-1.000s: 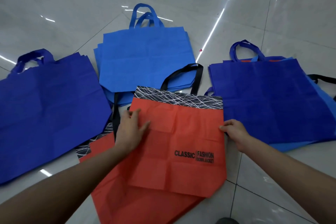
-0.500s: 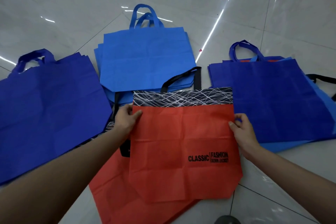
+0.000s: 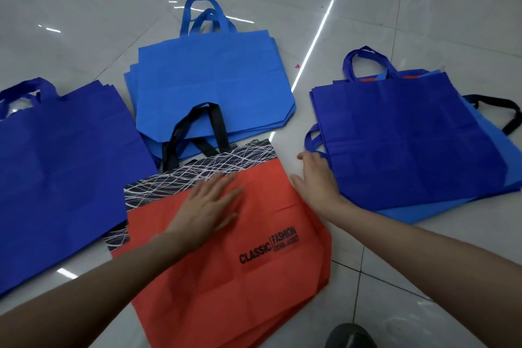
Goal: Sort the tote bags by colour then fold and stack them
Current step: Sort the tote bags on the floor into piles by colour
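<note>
Fingers [image 3: 224, 191] of the left hand [image 3: 204, 210] lie straight on the orange bag [image 3: 226, 285], which both hands held by its sides a moment ago; now it rests on the near orange stack [image 3: 117, 239], so it is sorted. The right hand [image 3: 316, 178], empty and relaxed, is at the left edge of the mixed pile [image 3: 409, 144] on the right. The bag's black handles [image 3: 195, 133] overlap the light blue pile [image 3: 209, 85]; bare floor [image 3: 423, 277] is open near right.

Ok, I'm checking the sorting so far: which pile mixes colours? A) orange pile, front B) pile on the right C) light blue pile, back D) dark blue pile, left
B: in the right pile, a light blue bag and an orange strip peek out under the dark blue top bag.
</note>
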The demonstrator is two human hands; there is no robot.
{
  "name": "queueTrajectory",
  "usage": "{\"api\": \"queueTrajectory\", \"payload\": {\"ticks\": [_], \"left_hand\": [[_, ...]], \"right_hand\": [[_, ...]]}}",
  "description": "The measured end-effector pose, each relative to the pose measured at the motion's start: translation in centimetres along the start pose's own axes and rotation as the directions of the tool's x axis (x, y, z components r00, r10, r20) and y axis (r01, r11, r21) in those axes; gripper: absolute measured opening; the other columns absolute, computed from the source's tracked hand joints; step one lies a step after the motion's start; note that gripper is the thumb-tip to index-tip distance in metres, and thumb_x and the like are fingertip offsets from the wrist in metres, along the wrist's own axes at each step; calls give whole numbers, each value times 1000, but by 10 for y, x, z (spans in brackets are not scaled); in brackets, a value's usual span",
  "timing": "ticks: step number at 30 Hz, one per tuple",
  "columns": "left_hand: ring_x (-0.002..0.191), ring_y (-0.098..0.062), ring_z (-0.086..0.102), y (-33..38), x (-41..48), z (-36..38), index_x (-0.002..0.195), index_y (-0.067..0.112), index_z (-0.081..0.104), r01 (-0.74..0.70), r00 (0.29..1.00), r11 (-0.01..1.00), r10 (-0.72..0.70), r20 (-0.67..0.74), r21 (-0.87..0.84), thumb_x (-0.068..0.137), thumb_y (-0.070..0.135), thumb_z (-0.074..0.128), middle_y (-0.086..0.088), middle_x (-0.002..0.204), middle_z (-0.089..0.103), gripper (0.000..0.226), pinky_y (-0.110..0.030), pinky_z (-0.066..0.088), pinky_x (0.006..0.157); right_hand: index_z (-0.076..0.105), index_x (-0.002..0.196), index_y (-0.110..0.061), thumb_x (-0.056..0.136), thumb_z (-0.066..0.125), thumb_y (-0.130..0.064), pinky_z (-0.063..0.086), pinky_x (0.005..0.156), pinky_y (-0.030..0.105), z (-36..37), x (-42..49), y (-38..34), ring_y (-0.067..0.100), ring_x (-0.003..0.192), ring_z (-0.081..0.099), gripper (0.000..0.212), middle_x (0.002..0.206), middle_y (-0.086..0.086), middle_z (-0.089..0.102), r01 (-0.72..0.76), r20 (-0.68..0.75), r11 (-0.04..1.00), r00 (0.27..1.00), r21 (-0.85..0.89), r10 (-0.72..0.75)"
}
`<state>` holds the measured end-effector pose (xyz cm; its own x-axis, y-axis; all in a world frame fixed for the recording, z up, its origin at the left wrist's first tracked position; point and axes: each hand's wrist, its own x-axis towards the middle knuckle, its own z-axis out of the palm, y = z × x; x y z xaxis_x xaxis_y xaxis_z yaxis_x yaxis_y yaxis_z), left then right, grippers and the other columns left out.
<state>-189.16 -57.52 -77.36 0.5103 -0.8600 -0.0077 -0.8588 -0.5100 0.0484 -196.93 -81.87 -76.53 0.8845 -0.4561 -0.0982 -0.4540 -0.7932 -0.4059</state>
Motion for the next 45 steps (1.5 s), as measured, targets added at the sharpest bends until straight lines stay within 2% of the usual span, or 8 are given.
{"api": "queueTrajectory", "payload": {"ticks": [7,16,20,23,27,36,41,45], "left_hand": [[126,-29,49,26,47,19,134,23,51,-85,947,993,106,302,-82,89,55,18,-10,142,45,64,-45,40,100],[125,-18,40,31,61,14,131,25,49,104,950,948,-6,312,-299,73,68,6,0,140,40,83,-32,31,104],[95,-12,60,35,83,-12,103,23,63,399,912,456,-290,291,-795,81,64,45,3,103,63,50,-28,46,85],[90,-10,64,33,91,-28,112,23,57,423,868,28,-299,396,-906,76,64,56,4,106,64,54,-16,47,71],[97,-16,67,26,85,-26,121,17,56,406,814,-238,-344,468,-882,71,46,74,0,112,68,60,-28,56,76],[92,-24,59,-25,76,-19,108,2,58,634,694,273,-615,376,-724,78,-8,57,-11,101,63,32,-30,45,75],[92,-37,61,-68,51,-7,98,-5,61,792,385,30,-800,461,-609,78,12,71,-22,98,63,28,-42,51,76],[91,-34,63,-81,54,-14,101,5,65,673,434,11,-815,384,-739,80,22,73,-16,101,66,28,-46,53,82]], "right_hand": [[22,144,-6,93,49,-44,35,103,46,-15,0,65,34,139,20,69,154,18,16,-400,78,882,899,-250,430],[45,89,-10,94,38,-14,30,57,30,-35,7,55,28,72,56,9,87,11,65,-198,-39,895,979,-400,199],[52,82,-6,95,45,-22,37,58,35,-37,12,15,26,65,54,21,71,8,60,-99,-173,991,978,93,114],[62,91,-8,99,45,-34,53,66,37,-45,14,-25,9,69,57,32,74,-7,58,-102,93,703,994,704,52],[59,120,-6,100,31,-46,50,81,28,-47,25,-29,17,104,62,52,112,2,63,-351,371,487,927,800,59],[54,122,-9,97,50,-22,40,85,26,-42,33,43,20,115,49,29,127,5,52,-235,102,933,971,272,215],[21,142,-3,92,56,-39,37,99,49,-36,35,61,37,130,31,71,145,19,27,-672,-20,727,732,142,681],[20,141,-3,87,61,-45,36,102,50,-28,34,69,36,131,27,79,145,21,25,-716,49,686,696,133,717]]}}
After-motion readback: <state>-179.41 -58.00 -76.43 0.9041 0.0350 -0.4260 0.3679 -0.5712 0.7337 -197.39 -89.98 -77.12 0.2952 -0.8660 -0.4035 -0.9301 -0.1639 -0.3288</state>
